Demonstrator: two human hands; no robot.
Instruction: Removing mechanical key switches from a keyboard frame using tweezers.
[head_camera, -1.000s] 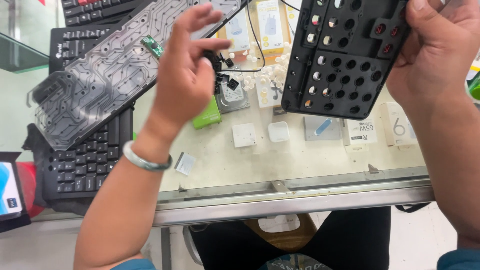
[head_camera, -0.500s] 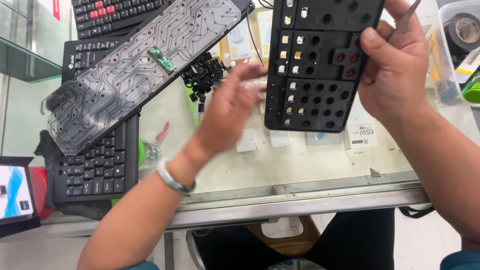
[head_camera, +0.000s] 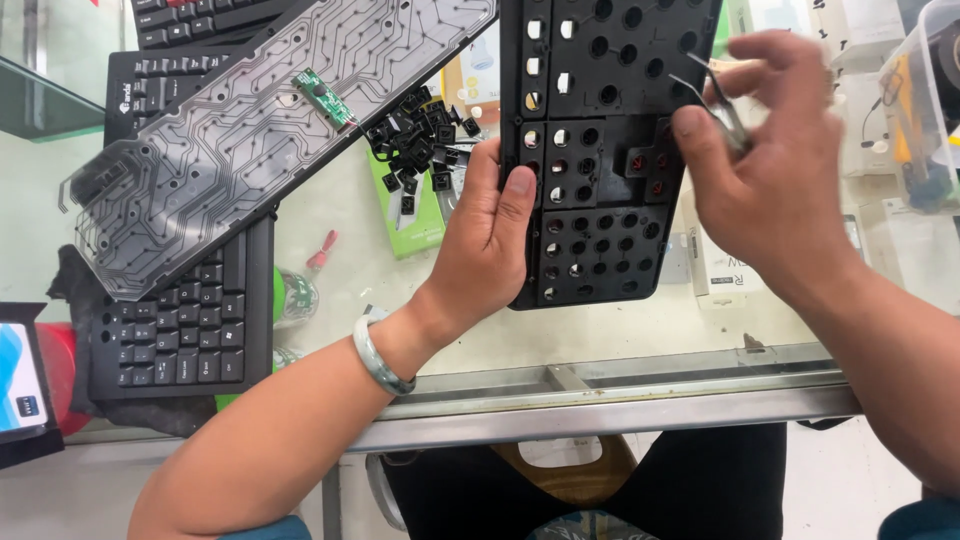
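Note:
A black keyboard frame (head_camera: 600, 150) with rows of round holes stands on end over the glass counter. My left hand (head_camera: 485, 245) grips its left edge, thumb on the front face. My right hand (head_camera: 770, 170) hovers over the frame's right side and pinches metal tweezers (head_camera: 715, 100), whose tips point at the frame. A pale green bangle (head_camera: 380, 355) circles my left wrist.
A clear circuit membrane sheet (head_camera: 250, 130) with a small green board lies across a black keyboard (head_camera: 190, 320). Several loose black keycaps (head_camera: 415, 140) sit on a green box. A glass counter edge (head_camera: 600, 395) runs along the front. A clear plastic tub (head_camera: 925, 110) stands at right.
My left hand moved right from above the membrane sheet and took hold of the frame's left edge. My right hand let go of the frame's right side and now holds tweezers over it.

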